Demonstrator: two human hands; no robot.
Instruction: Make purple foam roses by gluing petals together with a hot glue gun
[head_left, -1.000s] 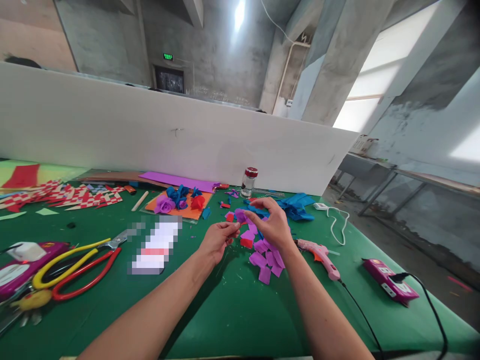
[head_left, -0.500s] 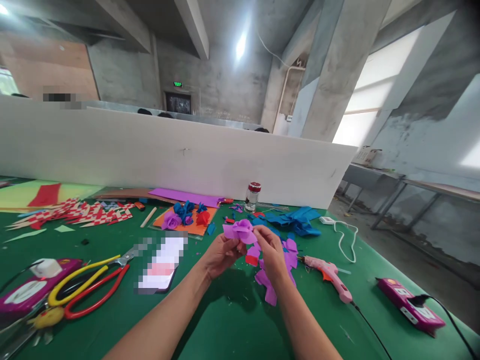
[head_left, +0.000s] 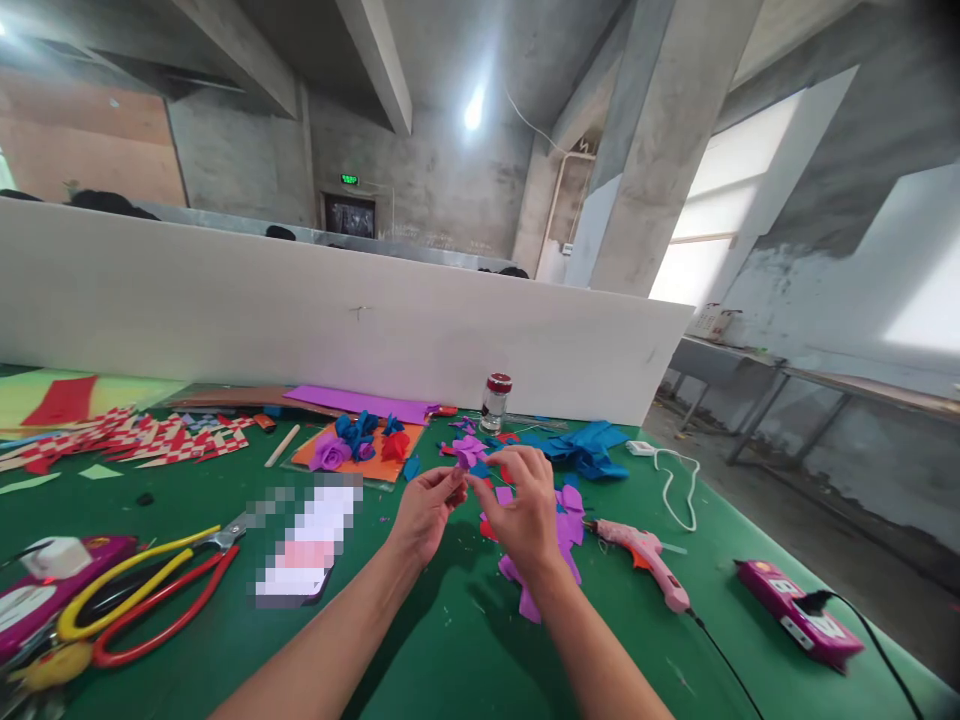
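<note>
Over the middle of the table, my left hand (head_left: 421, 512) pinches the base of a purple paper flower (head_left: 470, 452), whose petals stand up above the fingertips. Just right of the flower is my right hand (head_left: 523, 505), its thumb and fingers spread apart and holding nothing. Beneath and beyond it lie loose purple paper petals (head_left: 568, 530), partly covered by that hand. Finished-looking blue, purple and red paper flowers (head_left: 355, 432) rest on an orange sheet (head_left: 375, 467) behind my left hand.
Right of the petals lies a pink glue gun (head_left: 643, 555), then a magenta power strip (head_left: 799, 615). Left are a phone (head_left: 307, 545) and scissors (head_left: 169, 585). A red-lidded jar (head_left: 496, 403) and crumpled blue paper (head_left: 585, 448) stand before a white partition (head_left: 315, 305).
My right hand has let go of the purple flower's petals and opened beside it. The flower has turned upright in my left hand. The whole view has shifted slightly.
</note>
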